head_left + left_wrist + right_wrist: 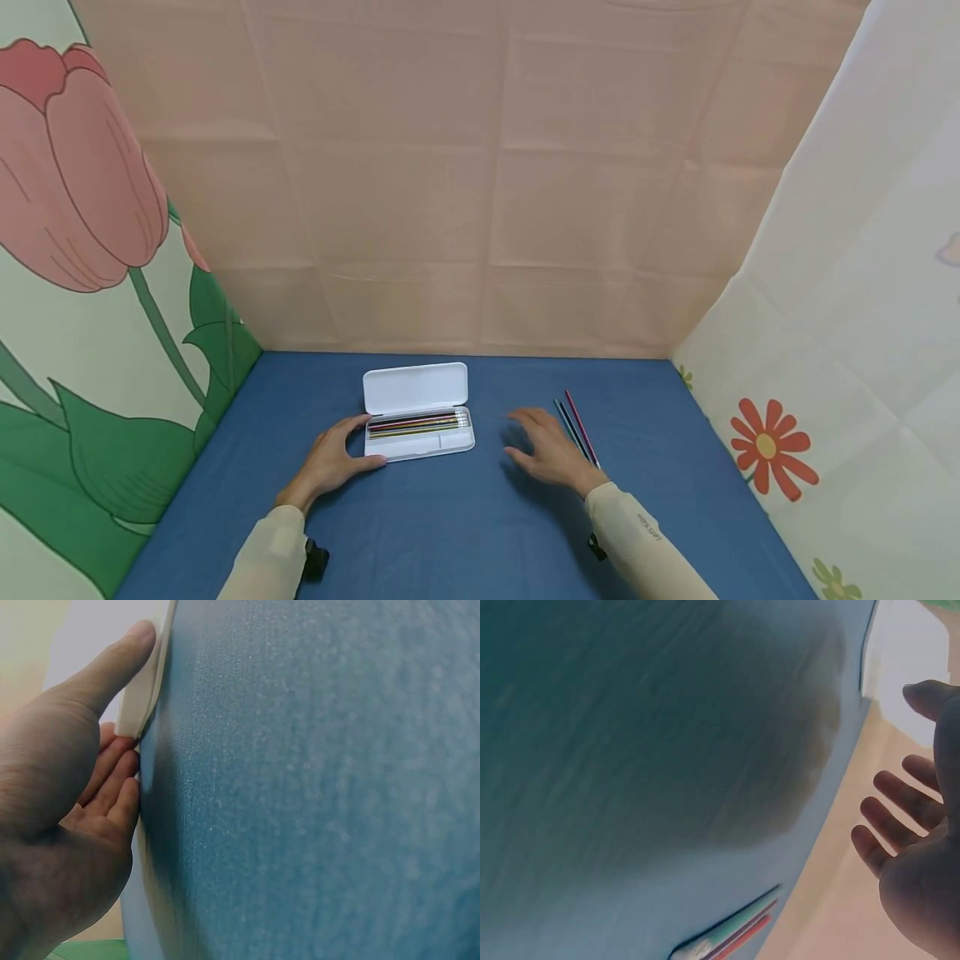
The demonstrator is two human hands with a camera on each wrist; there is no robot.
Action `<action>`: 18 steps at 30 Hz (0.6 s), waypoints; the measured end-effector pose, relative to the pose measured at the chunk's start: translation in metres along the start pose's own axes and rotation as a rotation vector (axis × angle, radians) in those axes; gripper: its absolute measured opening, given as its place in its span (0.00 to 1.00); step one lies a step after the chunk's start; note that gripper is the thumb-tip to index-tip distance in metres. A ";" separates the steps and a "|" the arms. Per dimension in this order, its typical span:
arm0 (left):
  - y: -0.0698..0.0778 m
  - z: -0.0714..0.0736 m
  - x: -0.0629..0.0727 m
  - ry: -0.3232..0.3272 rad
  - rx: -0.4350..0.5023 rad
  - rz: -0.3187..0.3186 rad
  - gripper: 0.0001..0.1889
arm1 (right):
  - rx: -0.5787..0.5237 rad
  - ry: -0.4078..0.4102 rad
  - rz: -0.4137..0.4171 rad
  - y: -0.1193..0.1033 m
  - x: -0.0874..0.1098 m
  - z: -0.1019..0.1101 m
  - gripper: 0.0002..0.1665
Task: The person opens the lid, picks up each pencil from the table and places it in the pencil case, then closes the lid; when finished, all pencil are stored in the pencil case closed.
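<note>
A white pencil case (pixel 420 454) lies on the blue cloth with its lid (pixel 415 389) raised toward the back. Inside it, several coloured pencils (pixel 416 424) lie side by side in the upper part of the tray. My left hand (pixel 330 458) holds the left end of the case, thumb at the front corner and fingers at the back corner. To the right of the case, my right hand (pixel 551 450) hovers over the cloth with fingers spread and nothing in them; its shadow falls below. Loose coloured pencils (pixel 582 427), teal and red among them, lie just beyond it, partly hidden by the hand.
Blue cloth (pixel 450 533) covers the table. A plain beige curtain (pixel 480 183) stands at the back edge, with a tulip-printed panel (pixel 97 333) on the left and a white flowered panel (pixel 840 350) on the right.
</note>
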State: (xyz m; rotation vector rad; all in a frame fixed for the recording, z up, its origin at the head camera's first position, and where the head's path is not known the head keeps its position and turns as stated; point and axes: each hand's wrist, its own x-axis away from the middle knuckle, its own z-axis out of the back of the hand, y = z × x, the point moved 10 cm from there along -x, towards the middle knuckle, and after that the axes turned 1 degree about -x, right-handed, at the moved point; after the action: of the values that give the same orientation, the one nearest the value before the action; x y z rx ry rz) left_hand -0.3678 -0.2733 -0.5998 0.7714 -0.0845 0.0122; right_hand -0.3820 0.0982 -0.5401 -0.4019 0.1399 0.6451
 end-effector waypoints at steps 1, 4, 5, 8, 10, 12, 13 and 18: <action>0.000 0.000 0.000 0.001 -0.001 0.000 0.55 | 0.000 0.006 -0.005 0.003 0.003 0.002 0.37; 0.000 0.000 0.000 0.003 -0.003 -0.002 0.55 | 0.002 0.005 -0.037 0.014 0.012 0.005 0.37; 0.000 0.000 0.000 0.002 -0.002 0.000 0.55 | -0.002 0.001 -0.053 0.018 0.015 0.006 0.38; 0.000 -0.001 0.000 0.000 -0.003 0.000 0.55 | -0.013 -0.006 -0.100 0.030 0.023 0.007 0.39; 0.000 -0.001 0.000 0.000 -0.005 -0.001 0.55 | -0.021 0.005 -0.126 0.037 0.029 0.010 0.38; 0.000 -0.001 0.000 0.001 -0.007 -0.003 0.55 | -0.018 0.027 -0.145 0.043 0.033 0.013 0.38; 0.000 -0.001 0.000 0.001 -0.007 -0.004 0.56 | -0.017 0.033 -0.154 0.047 0.035 0.014 0.38; -0.001 -0.001 -0.001 0.000 -0.009 0.000 0.56 | -0.003 0.057 -0.177 0.060 0.043 0.021 0.37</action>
State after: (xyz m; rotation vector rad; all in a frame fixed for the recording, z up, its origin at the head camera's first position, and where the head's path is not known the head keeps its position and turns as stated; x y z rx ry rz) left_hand -0.3682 -0.2730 -0.6011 0.7624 -0.0844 0.0120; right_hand -0.3839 0.1740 -0.5509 -0.4302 0.1557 0.4602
